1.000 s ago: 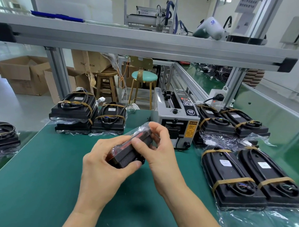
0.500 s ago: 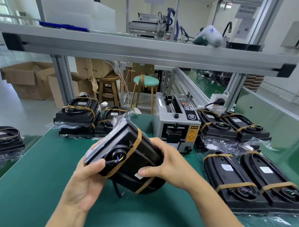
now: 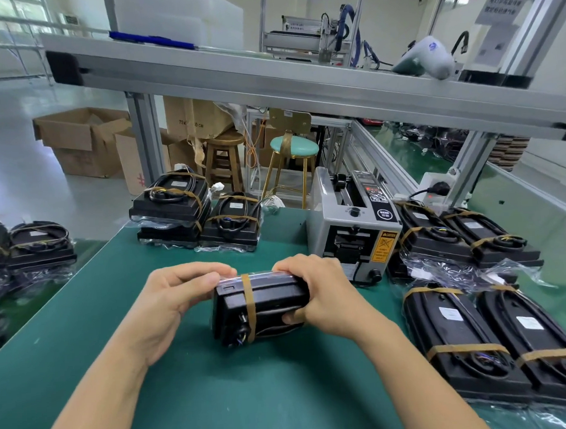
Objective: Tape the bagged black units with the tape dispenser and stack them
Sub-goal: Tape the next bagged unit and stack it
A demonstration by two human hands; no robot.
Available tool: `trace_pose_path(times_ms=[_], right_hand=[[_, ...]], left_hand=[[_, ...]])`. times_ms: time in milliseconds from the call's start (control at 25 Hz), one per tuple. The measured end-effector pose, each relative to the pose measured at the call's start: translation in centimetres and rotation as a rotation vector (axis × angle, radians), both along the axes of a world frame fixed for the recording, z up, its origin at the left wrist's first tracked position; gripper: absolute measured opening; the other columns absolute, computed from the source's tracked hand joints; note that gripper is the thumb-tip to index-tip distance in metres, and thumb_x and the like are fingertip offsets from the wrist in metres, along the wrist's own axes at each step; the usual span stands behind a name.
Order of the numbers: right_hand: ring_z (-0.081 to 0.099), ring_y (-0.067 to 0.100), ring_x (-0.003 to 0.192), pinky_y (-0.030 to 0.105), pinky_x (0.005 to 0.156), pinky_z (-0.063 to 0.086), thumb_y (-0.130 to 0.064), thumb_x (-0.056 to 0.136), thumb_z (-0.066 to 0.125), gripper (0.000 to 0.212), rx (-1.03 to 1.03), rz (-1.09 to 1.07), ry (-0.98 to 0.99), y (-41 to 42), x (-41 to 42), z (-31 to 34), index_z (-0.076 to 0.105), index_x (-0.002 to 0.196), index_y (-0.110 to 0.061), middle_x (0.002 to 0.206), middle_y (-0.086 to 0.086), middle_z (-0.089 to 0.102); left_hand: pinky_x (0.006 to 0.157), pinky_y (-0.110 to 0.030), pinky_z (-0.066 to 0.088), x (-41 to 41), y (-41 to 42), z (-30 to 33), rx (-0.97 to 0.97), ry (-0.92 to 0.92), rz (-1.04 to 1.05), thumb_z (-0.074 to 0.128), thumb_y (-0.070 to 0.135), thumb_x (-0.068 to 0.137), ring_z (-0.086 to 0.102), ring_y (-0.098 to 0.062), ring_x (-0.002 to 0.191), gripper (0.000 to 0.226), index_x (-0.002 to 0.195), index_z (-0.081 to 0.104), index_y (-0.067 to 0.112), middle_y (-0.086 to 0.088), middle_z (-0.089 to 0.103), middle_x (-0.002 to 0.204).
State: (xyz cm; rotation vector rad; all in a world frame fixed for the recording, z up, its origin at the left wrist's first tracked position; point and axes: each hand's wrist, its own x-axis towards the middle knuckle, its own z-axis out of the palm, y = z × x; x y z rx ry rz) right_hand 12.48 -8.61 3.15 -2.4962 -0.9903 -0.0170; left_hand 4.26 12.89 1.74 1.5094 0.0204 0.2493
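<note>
A bagged black unit (image 3: 266,309), banded with brown tape, stands on its edge on the green table (image 3: 199,396) in front of me. My left hand (image 3: 178,296) pinches the clear bag at the unit's upper left corner. My right hand (image 3: 321,293) grips the unit's right end, fingers curled over the top and thumb underneath. The grey tape dispenser (image 3: 353,230) stands just behind my right hand. A stack of taped units (image 3: 171,206) sits at the table's far left, with one more unit (image 3: 231,223) beside it.
Several bagged units (image 3: 475,335) lie in rows at the right, and more (image 3: 33,244) on a table at the left. An aluminium shelf beam (image 3: 269,82) crosses overhead. Stools (image 3: 292,155) and cardboard boxes (image 3: 80,139) stand beyond the table's far edge.
The unit has been turned from a raised, tilted hold down onto its edge on the table. Both hands have shifted to its top corners.
</note>
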Motion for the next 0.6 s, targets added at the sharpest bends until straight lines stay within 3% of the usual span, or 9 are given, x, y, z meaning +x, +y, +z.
trace_pose_path(times_ms=[160,280,360,440,520,600], right_hand=[[0.043,0.008,0.095,0.029,0.093,0.021,-0.018,0.058,0.082,0.055,-0.006,0.07,-0.008,0.0,0.6,0.0,0.056,0.1,-0.04,0.093,-0.015,0.056],[0.043,0.007,0.097,0.032,0.098,0.02,-0.016,0.059,0.081,0.053,-0.002,0.081,-0.012,0.1,1.0,-0.1,0.055,0.097,-0.043,0.093,-0.014,0.054],[0.043,0.008,0.103,0.036,0.106,0.014,-0.016,0.06,0.08,0.055,0.02,0.07,0.014,0.0,1.2,-0.4,0.058,0.104,-0.04,0.1,-0.015,0.054],[0.041,0.008,0.108,0.04,0.111,0.008,-0.014,0.062,0.079,0.058,0.054,0.038,0.045,-0.1,1.4,-0.6,0.059,0.109,-0.04,0.108,-0.014,0.052],[0.039,0.007,0.114,0.042,0.113,0.004,-0.011,0.064,0.076,0.062,0.078,0.004,0.039,0.1,1.4,-0.7,0.058,0.115,-0.041,0.114,-0.014,0.05],[0.032,0.005,0.125,0.041,0.115,-0.004,-0.008,0.065,0.07,0.071,0.084,-0.019,0.005,0.3,0.9,-1.0,0.052,0.127,-0.038,0.123,-0.014,0.044]], left_hand=[[0.06,-0.021,0.055,0.5,-0.1,-0.4,-0.125,0.062,0.042,0.072,0.017,0.06,0.066,-0.014,0.064,0.014,0.07,0.076,0.008,-0.01,0.071,0.072],[0.054,-0.017,0.05,0.8,-1.5,-1.0,-0.141,0.058,0.126,0.068,0.004,0.069,0.062,-0.008,0.059,0.009,0.074,0.071,0.012,-0.001,0.07,0.072],[0.06,-0.015,0.051,0.3,-2.0,-1.9,-0.131,-0.062,0.19,0.063,0.0,0.078,0.065,-0.009,0.065,0.015,0.08,0.072,0.012,-0.001,0.072,0.079],[0.078,-0.018,0.052,-1.0,-2.1,-2.6,-0.111,-0.157,0.097,0.065,0.016,0.082,0.068,-0.014,0.087,0.018,0.097,0.074,0.014,-0.006,0.074,0.098],[0.093,-0.019,0.046,-1.7,-2.3,-3.2,0.06,-0.152,-0.034,0.077,0.03,0.068,0.062,-0.011,0.109,0.052,0.118,0.065,0.023,0.0,0.069,0.116],[0.097,-0.014,0.041,-1.5,-2.6,-3.8,0.284,-0.1,0.068,0.09,0.029,0.049,0.059,-0.001,0.11,0.077,0.119,0.059,0.041,0.014,0.065,0.119]])
